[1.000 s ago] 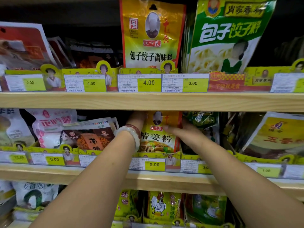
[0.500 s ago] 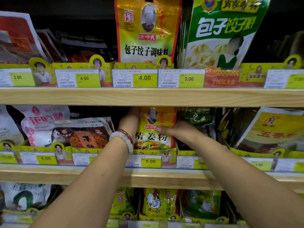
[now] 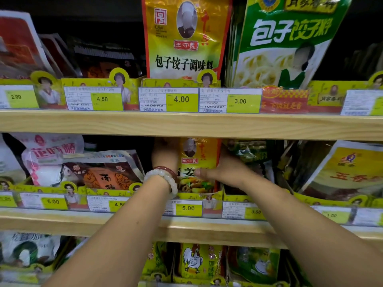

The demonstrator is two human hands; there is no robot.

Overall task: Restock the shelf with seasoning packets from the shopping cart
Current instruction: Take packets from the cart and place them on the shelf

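L hand (image 3: pixel 165 154) is up at the left edge of the yellow ginger-powder packet (image 3: pixel 196 162) on the middle shelf (image 3: pixel 62 221); its fingers go in behind/under the shelf above, so can't tell if they curl round the packet edge or just press it. A white bead bracelet (image 3: pixel 163 179) sits on that wrist. R hand (image 3: pixel 226 172) is at the packet's right edge, thumb laid across the front print, fingers hidden behind the packet — reads as a pinch on the packet.

Packet stands upright, long axis vertical, bottom tucked in the yellow display tray (image 3: pixel 211 196) above the 5.00 price tag (image 3: pixel 187 208). It sits directly btwn the two hands, both touching it, neither clearly nearer. Top of the packet is just under the upper shelf board (image 3: pixel 186 125).

Judgement: seating step, nearly done for this packet. Next move prob. a push straight back/down into the slot, w/ both hands squaring it. Dark-green packet (image 3: pixel 248 154) just right could get nudged.

Shopping cart not in view.
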